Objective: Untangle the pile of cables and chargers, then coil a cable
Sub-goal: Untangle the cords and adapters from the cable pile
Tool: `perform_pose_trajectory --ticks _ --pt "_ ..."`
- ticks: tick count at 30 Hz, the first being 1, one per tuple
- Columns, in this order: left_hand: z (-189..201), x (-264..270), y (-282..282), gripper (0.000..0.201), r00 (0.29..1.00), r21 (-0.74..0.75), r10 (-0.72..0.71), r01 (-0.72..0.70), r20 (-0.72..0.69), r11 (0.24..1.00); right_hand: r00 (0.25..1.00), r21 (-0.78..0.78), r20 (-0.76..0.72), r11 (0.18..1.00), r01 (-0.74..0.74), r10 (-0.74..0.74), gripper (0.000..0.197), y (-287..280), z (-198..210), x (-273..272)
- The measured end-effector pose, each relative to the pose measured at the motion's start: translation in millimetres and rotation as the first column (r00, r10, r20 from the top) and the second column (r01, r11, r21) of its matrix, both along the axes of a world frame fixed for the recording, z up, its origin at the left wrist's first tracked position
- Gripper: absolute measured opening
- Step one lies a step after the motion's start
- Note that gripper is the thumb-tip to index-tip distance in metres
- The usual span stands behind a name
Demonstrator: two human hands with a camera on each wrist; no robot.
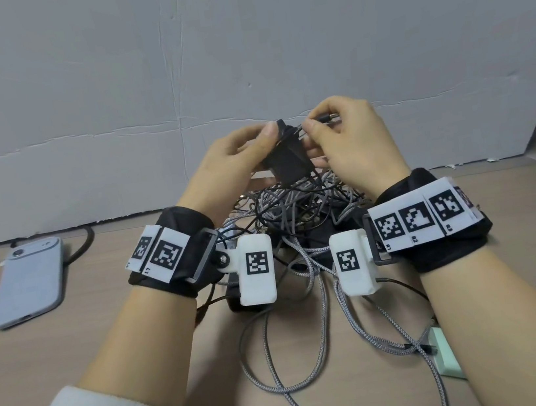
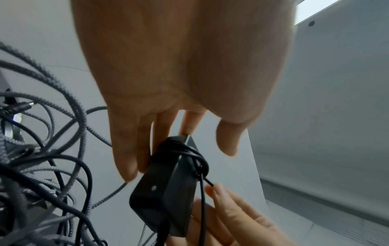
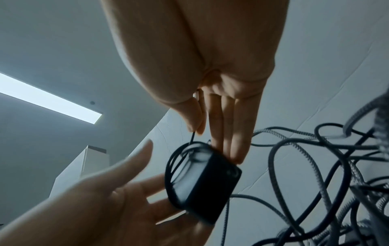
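Note:
I hold a black charger brick (image 1: 288,162) up above the tangled pile of cables (image 1: 294,206). My left hand (image 1: 265,144) grips the brick, thumb on its top end, fingers (image 2: 126,158) along its side. A thin black cable (image 2: 189,153) is looped and knotted round the brick's upper end. My right hand (image 1: 311,128) pinches this cable (image 3: 192,134) between thumb and forefinger just above the brick (image 3: 206,183); a plug end (image 1: 327,118) sticks out past the forefinger. The other right fingers lie straight against the brick.
Grey braided cables (image 1: 320,316) trail from the pile toward me across the wooden table. A mint-green charger (image 1: 448,356) lies at the near right, partly under my forearm. A blue phone (image 1: 30,284) lies at the left. A grey board wall (image 1: 238,52) stands behind.

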State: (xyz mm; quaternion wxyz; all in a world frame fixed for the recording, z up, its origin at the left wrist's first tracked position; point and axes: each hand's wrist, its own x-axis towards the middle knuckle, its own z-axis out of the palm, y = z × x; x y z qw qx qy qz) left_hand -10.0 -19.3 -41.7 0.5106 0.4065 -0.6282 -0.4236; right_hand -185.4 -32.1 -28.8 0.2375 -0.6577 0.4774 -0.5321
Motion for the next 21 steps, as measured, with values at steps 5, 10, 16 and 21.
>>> perform_pose_trajectory --ticks 5,10,16,21 --pt "-6 10 -11 0.019 0.967 -0.116 0.208 -0.192 0.149 0.975 0.989 0.002 -0.132 0.998 -0.062 0.062 0.010 1 1 3" --pt "-7 21 -16 0.031 0.927 -0.174 0.211 -0.163 0.310 0.971 0.989 0.063 -0.112 0.994 -0.092 0.098 0.012 0 0 0" --pt "-7 23 -12 0.031 0.864 -0.202 0.149 -0.056 0.481 0.978 0.985 0.051 -0.141 0.995 -0.090 0.096 0.012 3 2 -1" --pt "-3 22 -6 0.027 0.942 -0.163 -0.055 0.115 0.330 0.980 0.991 0.104 0.088 0.989 -0.108 0.099 0.022 3 2 -4"
